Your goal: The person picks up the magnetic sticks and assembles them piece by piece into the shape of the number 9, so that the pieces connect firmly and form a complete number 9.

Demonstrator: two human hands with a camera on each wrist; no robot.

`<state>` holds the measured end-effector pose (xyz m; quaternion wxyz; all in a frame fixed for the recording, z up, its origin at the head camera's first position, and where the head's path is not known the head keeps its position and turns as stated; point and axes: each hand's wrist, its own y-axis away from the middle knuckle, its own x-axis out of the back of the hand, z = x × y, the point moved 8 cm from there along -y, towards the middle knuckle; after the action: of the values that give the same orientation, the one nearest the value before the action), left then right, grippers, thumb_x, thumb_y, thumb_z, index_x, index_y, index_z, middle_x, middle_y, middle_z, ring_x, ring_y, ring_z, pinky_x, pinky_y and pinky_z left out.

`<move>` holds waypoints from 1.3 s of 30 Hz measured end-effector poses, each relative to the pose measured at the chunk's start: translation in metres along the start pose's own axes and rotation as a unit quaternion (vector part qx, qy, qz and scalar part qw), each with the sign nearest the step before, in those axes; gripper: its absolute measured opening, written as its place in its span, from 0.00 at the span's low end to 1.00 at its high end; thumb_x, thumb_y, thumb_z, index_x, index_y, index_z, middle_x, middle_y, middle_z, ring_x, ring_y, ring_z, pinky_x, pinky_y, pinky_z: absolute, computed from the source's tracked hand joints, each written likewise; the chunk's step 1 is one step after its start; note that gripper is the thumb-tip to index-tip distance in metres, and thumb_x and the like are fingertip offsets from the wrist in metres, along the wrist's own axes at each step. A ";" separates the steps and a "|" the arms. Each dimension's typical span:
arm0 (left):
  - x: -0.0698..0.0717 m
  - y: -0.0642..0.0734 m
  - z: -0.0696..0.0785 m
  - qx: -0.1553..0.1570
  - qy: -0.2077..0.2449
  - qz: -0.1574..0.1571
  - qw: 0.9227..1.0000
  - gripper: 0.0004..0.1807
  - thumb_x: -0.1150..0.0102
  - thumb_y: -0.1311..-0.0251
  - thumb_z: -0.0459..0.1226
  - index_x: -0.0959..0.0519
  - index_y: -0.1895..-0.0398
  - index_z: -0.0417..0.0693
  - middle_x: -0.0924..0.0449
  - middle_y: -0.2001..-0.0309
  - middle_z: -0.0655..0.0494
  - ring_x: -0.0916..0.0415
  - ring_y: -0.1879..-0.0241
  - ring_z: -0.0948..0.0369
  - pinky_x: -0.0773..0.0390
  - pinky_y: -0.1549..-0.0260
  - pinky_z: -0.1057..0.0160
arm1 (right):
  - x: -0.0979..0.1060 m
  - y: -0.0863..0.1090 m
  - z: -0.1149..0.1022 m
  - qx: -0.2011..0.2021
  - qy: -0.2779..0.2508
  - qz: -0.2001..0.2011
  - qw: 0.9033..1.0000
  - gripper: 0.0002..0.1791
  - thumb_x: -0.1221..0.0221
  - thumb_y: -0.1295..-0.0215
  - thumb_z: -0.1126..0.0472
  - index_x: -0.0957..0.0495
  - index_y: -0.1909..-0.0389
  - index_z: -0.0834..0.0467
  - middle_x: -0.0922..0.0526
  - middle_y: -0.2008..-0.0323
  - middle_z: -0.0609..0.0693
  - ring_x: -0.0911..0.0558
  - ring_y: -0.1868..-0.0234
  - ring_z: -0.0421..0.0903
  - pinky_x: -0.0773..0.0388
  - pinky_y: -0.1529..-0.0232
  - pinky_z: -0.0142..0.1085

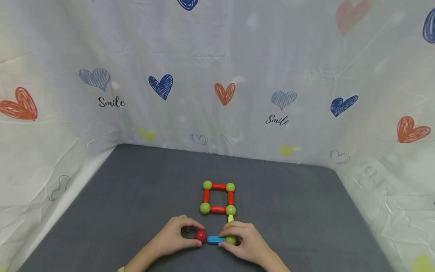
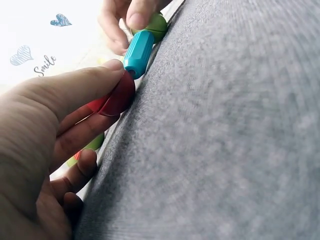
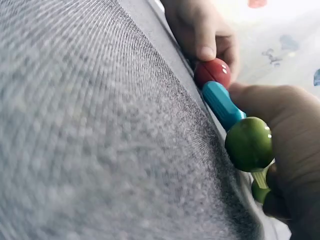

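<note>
My left hand [image 1: 173, 236] pinches a glossy red ball [image 1: 201, 236] between thumb and fingers, low on the dark cloth. Just right of that ball lies a blue rod [image 1: 215, 240], its left end very close to the ball; whether they touch I cannot tell. My right hand [image 1: 245, 241] pinches the rod near its other end, where it meets a green ball [image 3: 249, 144]. From this green ball a yellow-green rod [image 1: 230, 218], partly hidden by my fingers, runs up to the corner of a square of red rods [image 1: 218, 209] and green balls [image 1: 205, 208].
Dark grey cloth [image 1: 153, 181] covers the table around the pieces. White sheeting [image 1: 190, 113] printed with hearts and "Smile" hangs behind the table and along both sides.
</note>
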<state>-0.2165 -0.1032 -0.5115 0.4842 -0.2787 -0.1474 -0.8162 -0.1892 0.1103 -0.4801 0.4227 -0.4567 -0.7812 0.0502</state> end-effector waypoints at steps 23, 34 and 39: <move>-0.001 0.005 0.005 0.008 -0.008 0.003 1.000 0.19 0.19 0.46 0.56 0.10 0.51 0.71 0.22 0.66 0.72 0.32 0.66 0.70 0.35 0.63 0.62 | -0.005 0.003 -0.001 0.015 -0.008 0.022 1.000 0.12 0.23 0.37 0.62 0.12 0.55 0.47 0.12 0.62 0.40 0.20 0.67 0.30 0.24 0.67 0.21; -0.005 0.007 0.005 -0.009 -0.001 -0.017 1.000 0.18 0.20 0.45 0.57 0.11 0.52 0.74 0.20 0.63 0.75 0.31 0.64 0.70 0.34 0.62 0.63 | -0.005 0.004 0.002 0.014 -0.016 0.022 1.000 0.13 0.23 0.38 0.63 0.12 0.55 0.47 0.12 0.63 0.41 0.19 0.67 0.31 0.24 0.68 0.22; -0.007 0.008 0.004 -0.010 0.000 -0.020 1.000 0.17 0.20 0.45 0.57 0.12 0.52 0.75 0.21 0.63 0.76 0.31 0.64 0.70 0.34 0.61 0.63 | -0.005 0.005 0.004 -0.001 -0.025 0.014 1.000 0.13 0.23 0.37 0.61 0.12 0.55 0.46 0.12 0.62 0.40 0.19 0.66 0.31 0.21 0.66 0.24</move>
<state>-0.2056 -0.0998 -0.5128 0.4647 -0.2804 -0.1445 -0.8274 -0.1873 0.1109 -0.4880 0.4018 -0.4665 -0.7852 0.0661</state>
